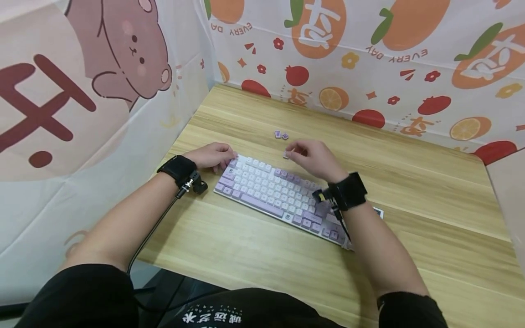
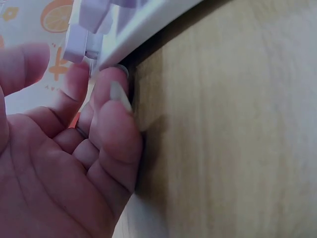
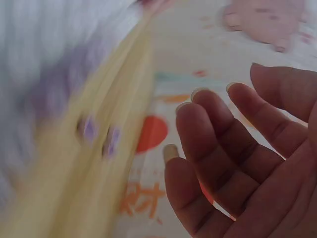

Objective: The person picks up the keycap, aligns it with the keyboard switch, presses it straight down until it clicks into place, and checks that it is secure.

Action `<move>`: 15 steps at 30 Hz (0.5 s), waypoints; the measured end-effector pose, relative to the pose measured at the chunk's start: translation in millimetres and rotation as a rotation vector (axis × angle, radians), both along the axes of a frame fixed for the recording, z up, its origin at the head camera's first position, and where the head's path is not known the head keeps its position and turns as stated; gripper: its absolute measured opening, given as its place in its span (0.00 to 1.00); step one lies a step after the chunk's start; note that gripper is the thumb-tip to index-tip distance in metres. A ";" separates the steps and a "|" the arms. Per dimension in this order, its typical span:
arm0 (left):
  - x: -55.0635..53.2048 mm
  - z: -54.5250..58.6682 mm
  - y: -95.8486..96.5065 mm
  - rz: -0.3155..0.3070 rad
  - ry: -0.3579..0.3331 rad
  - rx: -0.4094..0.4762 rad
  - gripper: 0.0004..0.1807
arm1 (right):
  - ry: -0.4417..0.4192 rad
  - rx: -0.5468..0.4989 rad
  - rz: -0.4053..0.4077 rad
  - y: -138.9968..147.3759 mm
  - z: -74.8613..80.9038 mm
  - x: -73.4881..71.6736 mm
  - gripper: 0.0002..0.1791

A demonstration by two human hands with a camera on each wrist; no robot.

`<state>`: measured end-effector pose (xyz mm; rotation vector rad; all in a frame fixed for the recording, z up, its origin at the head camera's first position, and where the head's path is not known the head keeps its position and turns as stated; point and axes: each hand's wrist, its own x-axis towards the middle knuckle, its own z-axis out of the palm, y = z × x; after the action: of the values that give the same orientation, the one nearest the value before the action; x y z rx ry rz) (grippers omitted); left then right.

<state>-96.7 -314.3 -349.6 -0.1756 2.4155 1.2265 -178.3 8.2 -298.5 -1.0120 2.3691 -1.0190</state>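
A white and lilac keyboard lies at a slant on the wooden table. My left hand is at its far left corner, with bent fingers against the end of the case. Close by, a corner keycap shows in the left wrist view. Beyond the keyboard's back edge hovers my right hand, a small pale keycap right at its thumb and fingertips. In the right wrist view, the fingers of the right hand are loosely bent and spread, with nothing visible between them and the thumb.
Two purple keycaps lie together on the table, behind the keyboard. Printed cloth hangs along the table's back and left sides. A black cable runs along the left forearm from the wrist camera.
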 end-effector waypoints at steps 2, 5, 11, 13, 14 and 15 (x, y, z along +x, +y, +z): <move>2.5 1.4 0.6 0.007 -0.002 0.002 0.19 | 0.106 0.111 0.024 -9.8 0.5 -12.8 0.14; 4.7 2.7 1.5 0.005 -0.001 -0.004 0.20 | 0.207 0.263 0.079 -22.7 -4.5 -30.1 0.15; 5.1 1.1 0.0 0.013 0.009 -0.007 0.20 | 0.271 0.440 0.188 -43.3 -23.7 -52.1 0.15; 6.0 1.4 0.0 0.017 0.008 0.000 0.21 | 0.284 0.452 0.226 -48.7 -28.5 -52.7 0.15; 6.5 1.2 0.0 0.018 0.009 0.004 0.21 | 0.291 0.457 0.244 -51.0 -30.1 -51.8 0.14; 7.2 1.5 0.1 0.018 0.007 0.006 0.21 | 0.306 0.461 0.261 -52.8 -31.3 -50.6 0.14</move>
<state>-89.5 -314.3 -348.1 -0.1918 2.4212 1.2449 -228.8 -44.6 -329.9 -1.3102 2.4477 -0.2156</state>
